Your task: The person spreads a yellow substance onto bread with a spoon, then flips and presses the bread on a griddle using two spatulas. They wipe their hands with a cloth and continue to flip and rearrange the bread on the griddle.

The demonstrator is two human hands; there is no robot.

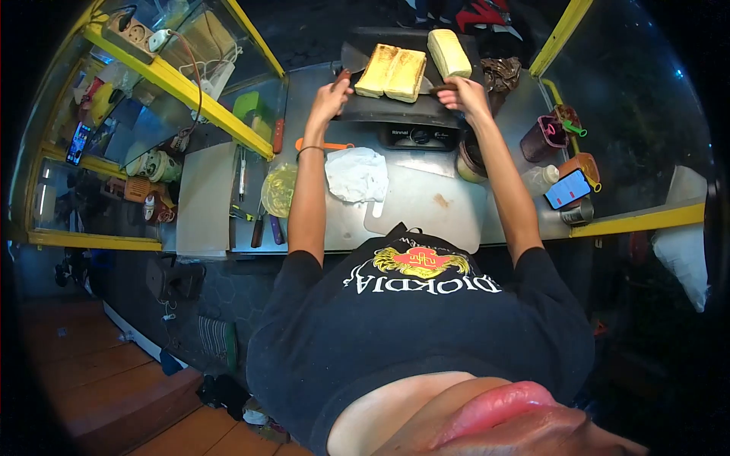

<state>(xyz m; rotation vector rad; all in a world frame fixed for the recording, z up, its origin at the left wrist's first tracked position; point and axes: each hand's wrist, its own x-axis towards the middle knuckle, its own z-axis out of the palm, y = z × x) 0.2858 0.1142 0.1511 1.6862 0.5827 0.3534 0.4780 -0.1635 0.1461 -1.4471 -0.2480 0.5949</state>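
Two browned slabs of toasted bread (391, 72) lie side by side on a dark griddle (372, 110). My left hand (330, 99) is wrapped round the dark handle of a spatula (353, 56), whose blade is at the bread's left edge. In my right hand (465, 98) is the brown handle of a second spatula (444, 88), its blade reaching to the lower right corner of the toasted bread. A paler block of bread (449, 53) rests on the griddle just beyond my right hand.
Below the griddle is a Rinnai stove (418, 137). Nearer me lie a white plastic bag (357, 175), a cutting board (437, 213) and knives (258, 230). Containers and a lit phone (567, 189) stand at right. Yellow frame bars (182, 83) border the counter.
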